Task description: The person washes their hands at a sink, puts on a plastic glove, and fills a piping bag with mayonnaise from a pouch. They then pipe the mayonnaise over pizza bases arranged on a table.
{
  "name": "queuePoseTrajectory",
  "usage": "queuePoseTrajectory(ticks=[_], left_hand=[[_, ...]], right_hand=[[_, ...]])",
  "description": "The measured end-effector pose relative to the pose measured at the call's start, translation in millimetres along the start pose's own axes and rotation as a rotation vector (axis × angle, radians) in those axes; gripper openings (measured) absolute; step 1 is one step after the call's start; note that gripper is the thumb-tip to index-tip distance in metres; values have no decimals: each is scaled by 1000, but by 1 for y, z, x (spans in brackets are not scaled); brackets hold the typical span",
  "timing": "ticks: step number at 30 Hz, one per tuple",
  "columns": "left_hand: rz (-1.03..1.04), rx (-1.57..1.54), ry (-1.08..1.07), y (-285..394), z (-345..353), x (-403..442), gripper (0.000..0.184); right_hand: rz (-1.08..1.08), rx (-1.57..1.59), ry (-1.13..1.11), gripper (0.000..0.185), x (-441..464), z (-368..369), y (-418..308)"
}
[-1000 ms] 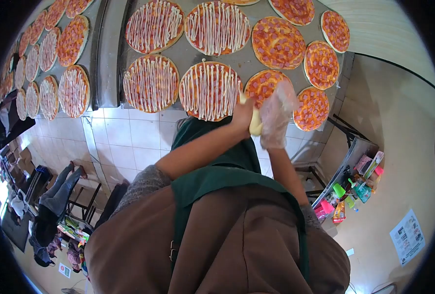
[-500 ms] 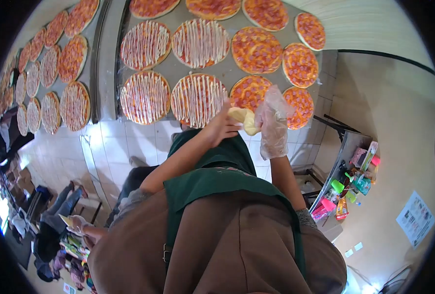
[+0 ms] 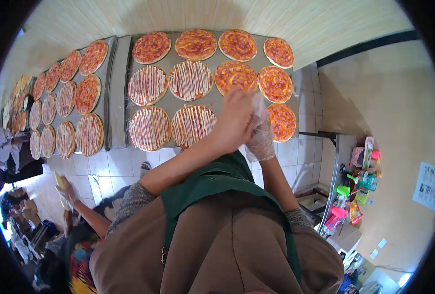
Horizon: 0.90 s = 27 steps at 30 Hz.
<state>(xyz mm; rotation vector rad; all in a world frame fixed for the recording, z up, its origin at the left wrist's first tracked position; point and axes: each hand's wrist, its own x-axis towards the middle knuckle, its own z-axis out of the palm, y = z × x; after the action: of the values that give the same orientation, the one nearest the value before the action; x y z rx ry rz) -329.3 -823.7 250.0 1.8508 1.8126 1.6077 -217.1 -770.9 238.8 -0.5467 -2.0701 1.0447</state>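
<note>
My left hand [image 3: 236,120], bare, is closed and meets my right hand over the near edge of the metal tray [image 3: 210,100]. My right hand [image 3: 260,137] wears a clear plastic glove and is closed too. What they grip is hidden between them. Just beyond is a pizza with diced topping and no white lines [image 3: 236,76]. Left of my hands lies a pizza striped with white sauce [image 3: 190,125], partly covered by my left forearm. To the right, a diced-topping pizza [image 3: 282,122] sits near the tray corner.
Another tray [image 3: 110,93] with several pizzas stands on the left. At lower left a co-worker's hand [image 3: 68,192] holds a pale yellow bag [image 3: 59,180]. A side table [image 3: 336,169] with coloured items is at right, and a wall lies beyond the trays.
The view has shifted, showing more of the trays. The pale yellow bag between my hands is now hidden, and my left hand has closed against the right. A co-worker's hands have come in at lower left.
</note>
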Motion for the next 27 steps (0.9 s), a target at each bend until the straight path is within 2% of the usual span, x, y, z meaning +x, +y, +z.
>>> queuePoseTrajectory(ticks=[1, 4, 6, 9, 11, 15, 17, 19, 20, 22, 24, 25, 27], left_hand=[[16, -24, -37, 11, 4, 4, 30], [90, -96, -105, 45, 21, 17, 21], [185, -148, -95, 47, 44, 25, 18], [-18, -239, -202, 55, 74, 32, 17], [-35, -220, -188, 58, 92, 38, 19], [-74, -189, -191, 51, 114, 53, 25], [-93, -112, -41, 42, 114, 45, 30], [-426, -287, 348, 39, 127, 39, 33], [-742, -502, 667, 46, 143, 37, 33], [-1163, -1180, 808, 13, 154, 4, 41], [-1071, -1690, 784, -17, 164, -9, 40], [-1007, -1948, 751, -29, 167, -13, 39], [-1117, -1839, 864, -51, 162, -4, 35]], right_hand=[[-122, -82, 23, 32, 2, -4, 1], [-39, 271, -92, 34, 18, -10, 34], [-18, 421, 2, 45, 29, 1, 60], [-13, 288, -61, 48, 41, -18, 49], [58, 295, -120, 49, 39, -28, 73], [357, 610, -112, 51, 35, -31, 106], [547, 727, -123, 52, 45, -47, 100], [667, 798, -169, 52, 59, -60, 106], [690, 835, -195, 52, 65, -62, 114], [716, 920, -289, 50, 71, -65, 116], [866, 885, -329, 50, 61, -59, 121], [712, 757, -415, 45, 59, -66, 115], [394, 487, -511, 41, 65, -79, 87]])
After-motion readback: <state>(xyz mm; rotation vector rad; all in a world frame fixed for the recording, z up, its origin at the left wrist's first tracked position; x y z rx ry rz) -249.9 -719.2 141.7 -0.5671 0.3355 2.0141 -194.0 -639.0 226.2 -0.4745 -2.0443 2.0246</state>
